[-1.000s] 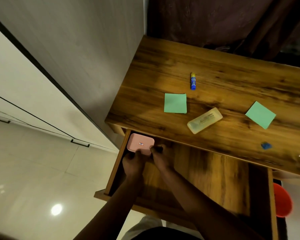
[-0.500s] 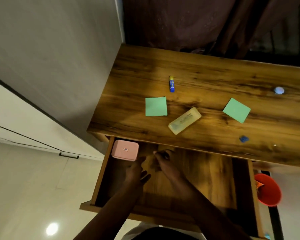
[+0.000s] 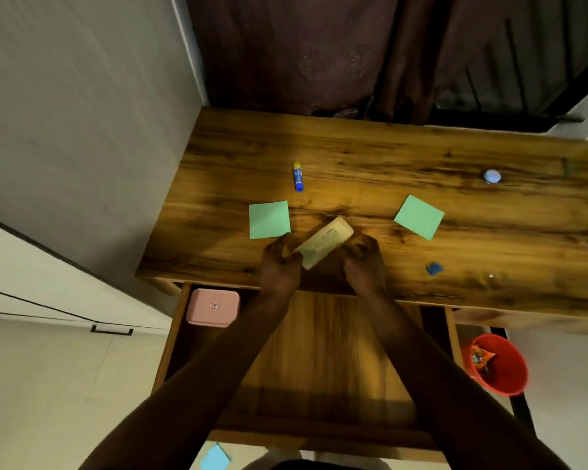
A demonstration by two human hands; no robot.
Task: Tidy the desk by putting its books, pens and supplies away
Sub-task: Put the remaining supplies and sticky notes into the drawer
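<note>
Reaching over the open drawer (image 3: 319, 361), left hand (image 3: 280, 266) and right hand (image 3: 364, 262) are closing on opposite ends of the translucent case (image 3: 325, 242) lying on the counter (image 3: 387, 157); it's looking light, rigid, slick, so end grips suit, though contents and fingertip contact are staying unreadable.

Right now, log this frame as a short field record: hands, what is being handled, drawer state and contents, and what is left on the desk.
left hand: gripping near end of translucent case
right hand: at the case's right side, contact unclear
drawer: open
drawer contents: pink box, back-left corner
left on desk: glue stick, two green sticky notes, small blue item, round pale item
floor: red bin
</note>
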